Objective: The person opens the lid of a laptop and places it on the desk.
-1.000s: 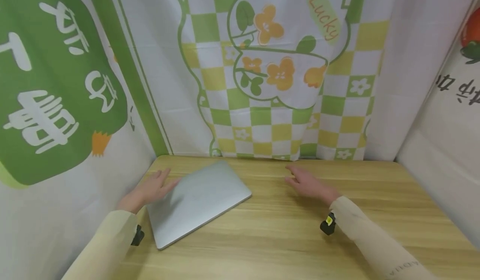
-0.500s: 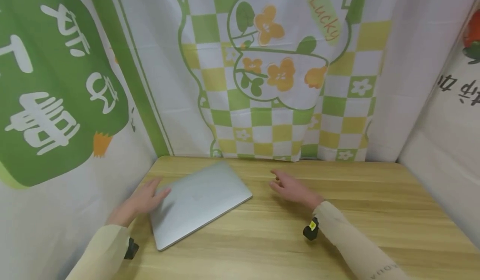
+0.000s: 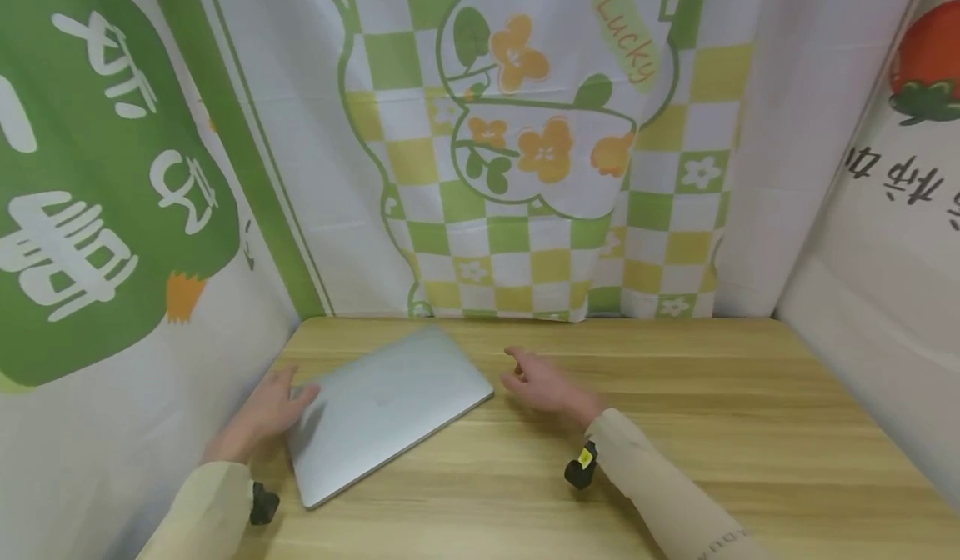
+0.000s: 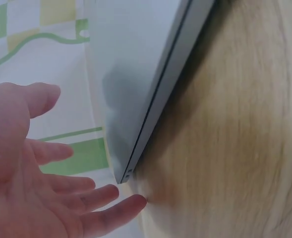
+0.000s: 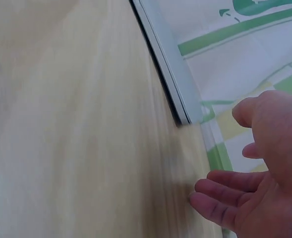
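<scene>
A silver laptop (image 3: 390, 414), lid closed, lies at an angle on the wooden table. My left hand (image 3: 264, 410) is at its left edge, thumb over the lid's corner; in the left wrist view the left hand (image 4: 51, 173) has its fingers spread, apart from the laptop's side (image 4: 155, 94). To the right of the laptop, my right hand (image 3: 551, 387) hovers over the table with loosely bent fingers. The right wrist view has that right hand (image 5: 255, 183) near the laptop's corner (image 5: 183, 116), a gap between them. Neither hand holds anything.
The wooden table (image 3: 675, 435) reaches to a back curtain (image 3: 540, 235) with green and yellow checks. Printed fabric walls stand close on the left (image 3: 247, 310) and right (image 3: 877, 293). A black wrist camera (image 3: 581, 467) hangs under the right sleeve.
My right hand has moved left, nearer to the laptop. My left hand has drawn back from over the lid toward the laptop's left edge. The head view has shifted slightly.
</scene>
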Available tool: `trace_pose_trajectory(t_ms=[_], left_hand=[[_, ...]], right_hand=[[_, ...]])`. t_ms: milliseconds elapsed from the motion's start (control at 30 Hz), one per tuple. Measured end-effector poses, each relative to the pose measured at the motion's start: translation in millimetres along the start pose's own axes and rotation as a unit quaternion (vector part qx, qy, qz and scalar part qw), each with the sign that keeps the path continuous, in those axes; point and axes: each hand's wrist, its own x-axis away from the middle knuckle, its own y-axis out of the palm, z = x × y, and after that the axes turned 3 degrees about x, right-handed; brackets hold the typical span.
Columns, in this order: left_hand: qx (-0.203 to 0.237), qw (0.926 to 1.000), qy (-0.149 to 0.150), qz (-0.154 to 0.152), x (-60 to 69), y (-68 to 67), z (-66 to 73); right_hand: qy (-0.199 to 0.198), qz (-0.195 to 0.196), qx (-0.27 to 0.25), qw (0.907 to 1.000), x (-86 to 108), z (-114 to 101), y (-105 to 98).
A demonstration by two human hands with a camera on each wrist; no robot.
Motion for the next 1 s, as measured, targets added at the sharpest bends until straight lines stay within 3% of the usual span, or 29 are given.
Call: trace_pose_trajectory(t_ms=[167,367,533,700,833,1000], left_hand=[[-0.007,0.9999,-0.007,-0.006,1.2,2.6,-1.5],[-0.001,0.9997,-0.012,-0.022,3.4,3.8,2.1],[-0.021,0.9993,-0.020,-0.022,2.5,-0.7,3.8],[-0.013,0.9980,-0.040,-0.046,0.7,-4.4,2.9],[-0.007,0.9962,-0.054,-0.067,0.3,-0.9,-2.4],[-0.009,0.9957,-0.057,-0.072,-1.6,2.3,-6.1]], right_hand=[[-0.012,-0.015,0.005,0.9998,-0.7,-6,11],[0.002,0.000,-0.018,0.9998,0.7,1,23],[0.018,0.010,-0.032,0.9993,-5.1,-2,19],[0.014,-0.003,-0.021,0.9997,-8.8,-7,17],[0.012,0.001,-0.036,0.9993,-10.8,-11,24],[0.023,0.019,-0.031,0.9991,-15.1,-16,28]])
